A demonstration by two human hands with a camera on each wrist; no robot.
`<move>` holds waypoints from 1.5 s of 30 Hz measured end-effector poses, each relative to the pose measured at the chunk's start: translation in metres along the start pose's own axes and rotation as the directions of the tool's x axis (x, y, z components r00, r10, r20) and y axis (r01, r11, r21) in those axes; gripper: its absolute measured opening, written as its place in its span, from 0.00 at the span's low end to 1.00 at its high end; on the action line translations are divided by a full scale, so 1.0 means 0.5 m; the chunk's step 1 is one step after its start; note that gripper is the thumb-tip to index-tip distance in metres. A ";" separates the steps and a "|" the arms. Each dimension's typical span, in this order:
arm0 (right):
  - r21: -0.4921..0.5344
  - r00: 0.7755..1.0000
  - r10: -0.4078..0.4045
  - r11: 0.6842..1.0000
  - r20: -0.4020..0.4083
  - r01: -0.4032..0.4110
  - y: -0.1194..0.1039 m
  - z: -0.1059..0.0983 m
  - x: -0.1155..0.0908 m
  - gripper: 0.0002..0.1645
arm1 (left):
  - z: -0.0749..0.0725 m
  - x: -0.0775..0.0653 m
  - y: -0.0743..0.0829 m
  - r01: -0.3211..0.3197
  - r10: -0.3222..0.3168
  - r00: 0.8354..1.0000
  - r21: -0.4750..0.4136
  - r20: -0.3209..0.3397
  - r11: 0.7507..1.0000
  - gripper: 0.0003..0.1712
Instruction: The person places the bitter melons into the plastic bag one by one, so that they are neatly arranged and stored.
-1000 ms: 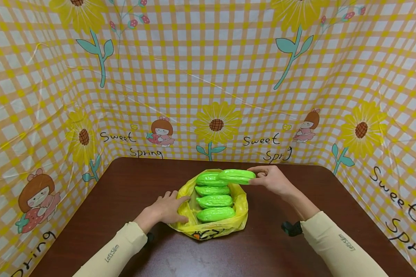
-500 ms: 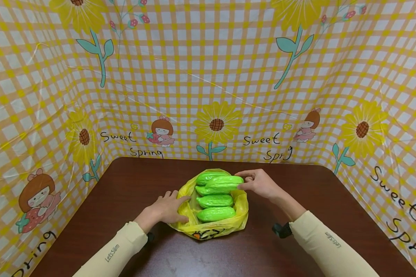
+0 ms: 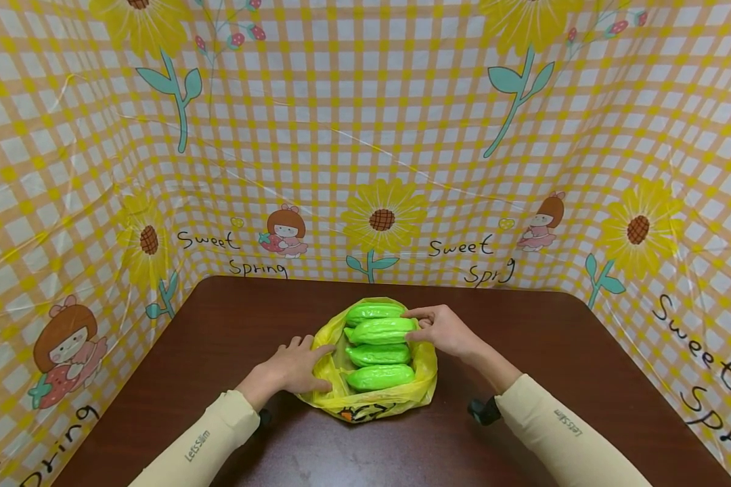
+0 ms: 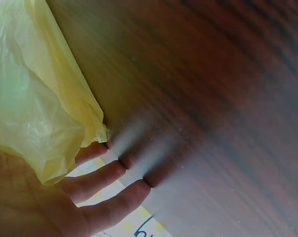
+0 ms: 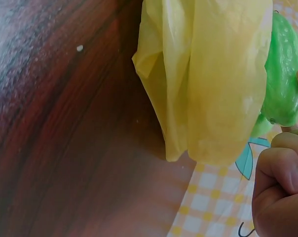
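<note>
A yellow plastic bag (image 3: 425,379) stands on the table with its mouth rolled open, and green bitter melons lie in it in a row. My right hand (image 3: 447,333) pinches the right end of one bitter melon (image 3: 376,332), held over the row just in front of the rearmost one (image 3: 371,312). Two more bitter melons, a middle one (image 3: 378,355) and a front one (image 3: 380,378), lie nearer to me. My left hand (image 3: 292,366) rests against the bag's left side, fingers spread and fairly straight. The left wrist view shows the bag's yellow film (image 4: 40,98) over that palm.
The dark brown wooden table (image 3: 237,318) runs back to a checked cloth (image 3: 317,162) with sunflowers, which hangs behind and on both sides. Below my right wrist is a black strap-like object (image 3: 484,410).
My right hand has moved left and toward me, carrying the bitter melon from above the bag's back right edge down into the row. My left hand and the bag stay put.
</note>
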State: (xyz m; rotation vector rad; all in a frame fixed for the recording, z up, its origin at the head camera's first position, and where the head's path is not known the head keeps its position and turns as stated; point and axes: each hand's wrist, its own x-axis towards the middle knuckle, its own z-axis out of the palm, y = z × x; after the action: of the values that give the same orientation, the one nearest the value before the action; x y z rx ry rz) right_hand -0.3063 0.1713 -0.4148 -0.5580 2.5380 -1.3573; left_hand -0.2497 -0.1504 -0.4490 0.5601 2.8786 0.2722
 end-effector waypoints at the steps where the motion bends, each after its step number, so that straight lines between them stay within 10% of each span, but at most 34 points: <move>1: 0.002 1.000 -0.003 1.000 0.002 0.003 0.001 0.002 0.001 0.27 | 0.000 0.000 0.001 0.000 0.000 1.000 0.001 0.000 1.000 0.43; 45: 0.010 1.000 -0.023 1.000 -0.017 0.023 -0.003 0.003 -0.014 0.30 | 0.000 -0.003 0.004 -0.012 0.012 1.000 -0.007 0.012 1.000 0.43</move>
State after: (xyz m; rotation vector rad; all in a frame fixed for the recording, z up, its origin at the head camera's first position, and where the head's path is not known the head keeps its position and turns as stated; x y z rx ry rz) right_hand -0.2990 0.1725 -0.4140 -0.5780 2.5444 -1.3880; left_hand -0.2479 -0.1492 -0.4482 0.5758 2.8628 0.2796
